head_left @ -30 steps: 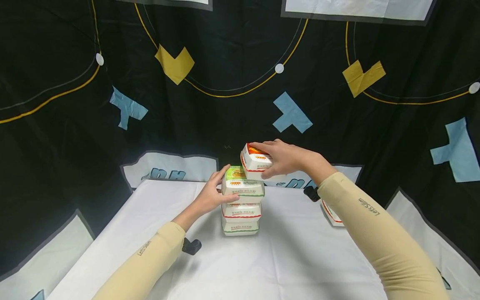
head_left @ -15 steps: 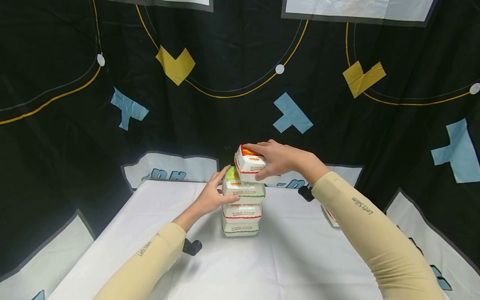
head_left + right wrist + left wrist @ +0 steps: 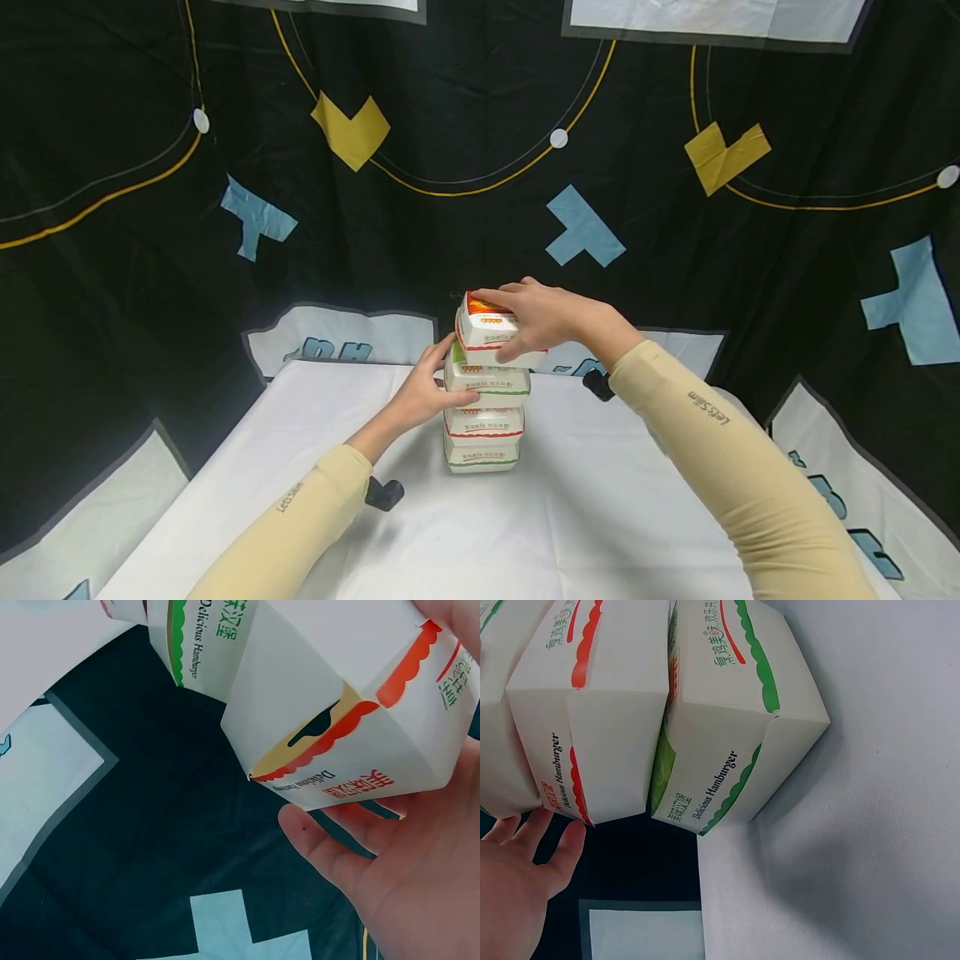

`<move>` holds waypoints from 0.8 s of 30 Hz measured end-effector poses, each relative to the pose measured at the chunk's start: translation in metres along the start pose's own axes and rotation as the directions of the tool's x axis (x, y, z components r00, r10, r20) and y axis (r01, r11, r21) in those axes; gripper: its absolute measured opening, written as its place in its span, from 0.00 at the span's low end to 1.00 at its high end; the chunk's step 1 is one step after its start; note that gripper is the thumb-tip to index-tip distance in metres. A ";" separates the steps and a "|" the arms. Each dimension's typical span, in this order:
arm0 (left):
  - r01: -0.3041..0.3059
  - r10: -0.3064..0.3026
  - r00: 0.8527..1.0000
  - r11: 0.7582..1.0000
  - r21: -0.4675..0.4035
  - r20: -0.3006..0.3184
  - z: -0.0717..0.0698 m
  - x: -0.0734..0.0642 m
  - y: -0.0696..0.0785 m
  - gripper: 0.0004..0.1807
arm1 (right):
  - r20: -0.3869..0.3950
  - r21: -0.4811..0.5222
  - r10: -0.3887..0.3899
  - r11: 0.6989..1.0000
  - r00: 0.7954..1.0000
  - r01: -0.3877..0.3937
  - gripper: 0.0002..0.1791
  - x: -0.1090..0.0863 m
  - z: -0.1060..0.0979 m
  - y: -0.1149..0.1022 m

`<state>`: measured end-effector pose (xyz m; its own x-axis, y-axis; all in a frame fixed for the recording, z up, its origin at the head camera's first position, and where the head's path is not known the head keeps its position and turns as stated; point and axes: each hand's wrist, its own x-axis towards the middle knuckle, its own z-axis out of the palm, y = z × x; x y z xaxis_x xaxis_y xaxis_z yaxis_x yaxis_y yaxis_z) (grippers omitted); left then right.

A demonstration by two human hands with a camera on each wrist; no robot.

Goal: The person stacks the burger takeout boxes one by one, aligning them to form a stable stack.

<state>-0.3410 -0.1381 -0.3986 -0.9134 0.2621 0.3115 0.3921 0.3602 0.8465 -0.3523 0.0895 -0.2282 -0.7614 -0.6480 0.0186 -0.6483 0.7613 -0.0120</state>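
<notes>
Several white paper hamburger boxes stand stacked on the white-covered table [image 3: 600,467]. Lowest is a green-trimmed box [image 3: 482,457], with a red-trimmed box [image 3: 484,427] on it and another green-trimmed box [image 3: 491,382] above. My left hand [image 3: 423,390] holds that upper green-trimmed box from the left, thumb across its front and fingers at its far side. At the top, my right hand [image 3: 543,317] grips a red-trimmed box [image 3: 483,332] by its lid and front. This box overlaps the green lid below and sits slightly tilted in the right wrist view, where its side flap shows a gap.
A black curtain [image 3: 450,233] with blue and gold paper shapes hangs behind the table. White printed sheets [image 3: 352,333] run along the table's back edge. My right sleeve [image 3: 720,433] crosses over the table's right side, and a small black device [image 3: 384,494] sits at my left wrist.
My right hand has carried the top red-trimmed box left and slightly down over the stack. The left hand has kept its place. Another box at the right is now hidden behind the right sleeve.
</notes>
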 end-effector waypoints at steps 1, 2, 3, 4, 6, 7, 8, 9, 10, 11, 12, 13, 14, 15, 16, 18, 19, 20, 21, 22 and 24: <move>-0.001 0.001 1.000 1.000 -0.003 -0.002 0.000 0.000 0.000 0.57 | -0.003 -0.004 0.001 1.000 1.000 -0.001 0.52 0.001 0.000 -0.001; -0.002 0.002 1.000 1.000 -0.006 -0.003 0.000 0.000 0.000 0.57 | -0.007 -0.009 0.002 1.000 1.000 -0.002 0.51 0.001 0.000 -0.002; -0.007 0.007 1.000 1.000 -0.007 -0.004 0.000 -0.001 0.000 0.57 | -0.010 -0.013 0.002 1.000 1.000 -0.002 0.51 0.002 0.001 -0.003; -0.009 0.009 1.000 1.000 -0.009 -0.006 0.000 -0.001 0.000 0.57 | -0.013 -0.019 0.002 1.000 1.000 -0.002 0.51 0.002 0.001 -0.004; -0.013 0.013 1.000 1.000 -0.016 -0.010 0.000 -0.001 0.000 0.57 | -0.019 -0.032 0.002 0.999 1.000 -0.002 0.51 0.003 0.002 -0.005; -0.015 0.015 1.000 1.000 -0.018 -0.012 -0.001 -0.001 0.000 0.57 | -0.022 -0.039 -0.001 0.999 1.000 0.000 0.51 0.004 0.002 -0.006; -0.020 0.019 1.000 1.000 -0.020 -0.013 -0.001 -0.001 0.000 0.57 | -0.024 -0.046 -0.004 0.999 1.000 0.003 0.51 0.004 0.002 -0.006; -0.024 0.024 1.000 0.999 -0.021 -0.013 -0.001 -0.001 0.000 0.57 | -0.025 -0.049 -0.006 0.999 1.000 0.005 0.51 0.005 0.002 -0.007; -0.025 0.025 1.000 0.999 -0.024 -0.014 -0.001 0.000 0.000 0.57 | -0.025 -0.054 -0.008 0.999 1.000 0.006 0.51 0.005 0.003 -0.007; -0.028 0.028 1.000 0.999 -0.026 -0.013 -0.001 0.000 0.000 0.57 | -0.025 -0.055 -0.009 0.998 1.000 0.007 0.51 0.006 0.003 -0.008; -0.031 0.030 0.999 0.999 -0.029 -0.012 -0.001 0.000 0.000 0.57 | -0.024 -0.056 -0.009 0.998 1.000 0.008 0.50 0.006 0.003 -0.009; -0.033 0.032 0.999 0.999 -0.032 -0.010 -0.001 0.000 0.000 0.57 | -0.024 -0.056 -0.010 0.998 1.000 0.009 0.50 0.006 0.003 -0.009; -0.034 0.034 0.999 0.999 -0.034 -0.010 -0.001 0.000 0.000 0.57 | -0.023 -0.056 -0.010 0.998 1.000 0.008 0.50 0.007 0.003 -0.010; -0.034 0.034 0.999 0.999 -0.036 -0.008 -0.001 0.000 0.000 0.57 | -0.022 -0.056 -0.008 0.998 1.000 0.006 0.50 0.007 0.003 -0.010; -0.035 0.035 0.999 0.999 -0.039 -0.007 -0.001 0.000 0.000 0.57 | -0.020 -0.057 -0.005 0.998 1.000 0.003 0.50 0.007 0.003 -0.011; -0.036 0.035 0.999 0.999 -0.042 -0.005 -0.001 0.001 0.000 0.57 | -0.018 -0.059 0.002 0.998 1.000 -0.003 0.50 0.007 0.002 -0.012; -0.037 0.037 0.999 0.998 -0.044 -0.004 -0.001 0.001 0.000 0.57 | -0.017 -0.059 0.005 0.998 1.000 -0.006 0.51 0.008 0.002 -0.012; -0.039 0.039 0.999 0.998 -0.047 -0.003 -0.001 0.001 -0.001 0.57 | -0.015 -0.060 0.010 0.998 1.000 -0.011 0.51 0.008 0.002 -0.013; -0.041 0.041 0.999 0.998 -0.049 -0.003 -0.001 0.001 -0.001 0.57 | -0.013 -0.062 0.014 0.998 1.000 -0.014 0.51 0.008 0.003 -0.013; -0.044 0.044 0.999 0.998 -0.050 -0.002 -0.001 0.001 -0.001 0.57 | -0.012 -0.065 0.016 0.998 1.000 -0.017 0.51 0.008 0.003 -0.013; -0.048 0.048 0.999 0.998 -0.052 0.001 -0.001 0.001 -0.002 0.56 | -0.010 -0.070 0.020 0.997 1.000 -0.021 0.51 0.008 0.003 -0.014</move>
<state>-0.3433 -0.1395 -0.3994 -0.8935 0.2795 0.3514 0.4290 0.3006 0.8518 -0.3493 0.0740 -0.2309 -0.7742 -0.6323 0.0287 -0.6302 0.7743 0.0574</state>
